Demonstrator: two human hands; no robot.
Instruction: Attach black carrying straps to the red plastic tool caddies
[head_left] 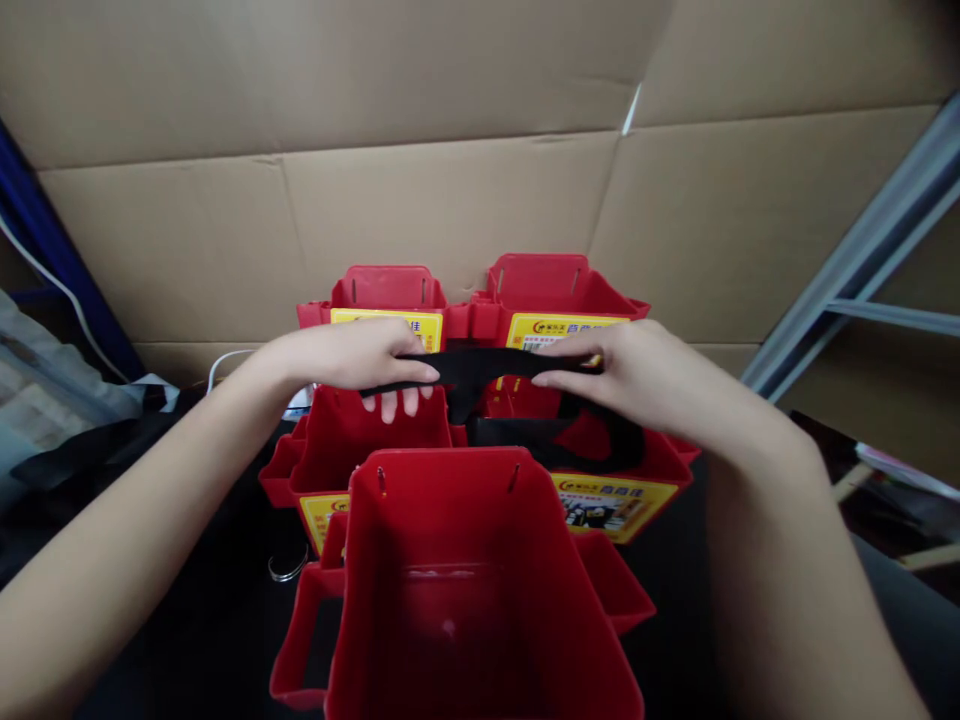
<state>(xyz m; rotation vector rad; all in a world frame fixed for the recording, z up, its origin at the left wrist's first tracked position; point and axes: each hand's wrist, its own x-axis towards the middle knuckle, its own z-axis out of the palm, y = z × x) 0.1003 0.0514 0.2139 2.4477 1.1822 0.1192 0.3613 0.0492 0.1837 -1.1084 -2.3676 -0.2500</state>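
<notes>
- A big brown cardboard wall [450, 210] stands at the far side.
- A red bin [442, 510] sits nearest, open top up. Four more red bins [536, 280] stand past it, in two rows of two.
- A long black band [480, 365] is up over the bins, between the hands. It runs left to right, nearly flat, and a bit hangs from its middle. A black loop [634, 440] is at the middle right bin [666, 455]; I can't tell if it is joined on.
- The left hand [367, 355] has its grip pinched on the band's left part.
- The right hand [622, 365] has its grip pinched on the right part. This step looks like spreading the band; the next move seems to need two firm pinches.
- A shiny ring [289, 572] lies near left.
</notes>
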